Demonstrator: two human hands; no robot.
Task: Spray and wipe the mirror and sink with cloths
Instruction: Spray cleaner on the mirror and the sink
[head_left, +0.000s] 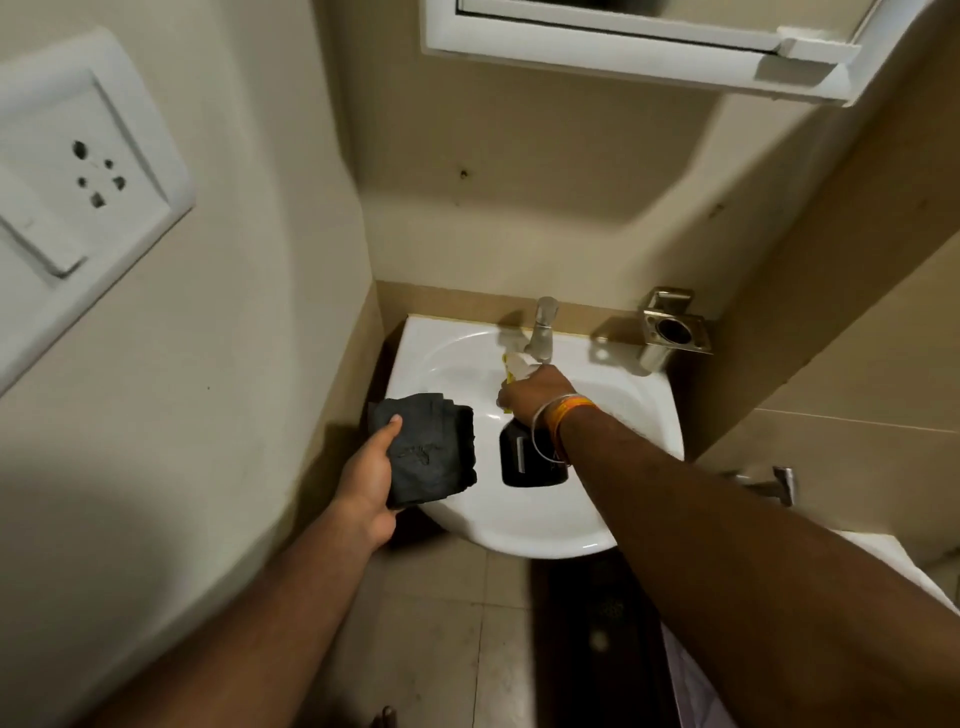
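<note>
The left hand (370, 470) grips a folded dark grey cloth (427, 451) over the white sink's (545, 525) left rim, while the right hand (535, 397), fingers curled, holds a dark-bodied spray bottle (524, 462) over the basin below the tap (543, 330), its label unreadable.

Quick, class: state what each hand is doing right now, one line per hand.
Left hand: grips a folded dark cloth at the sink rim.
Right hand: holds a spray bottle over the basin.
</note>
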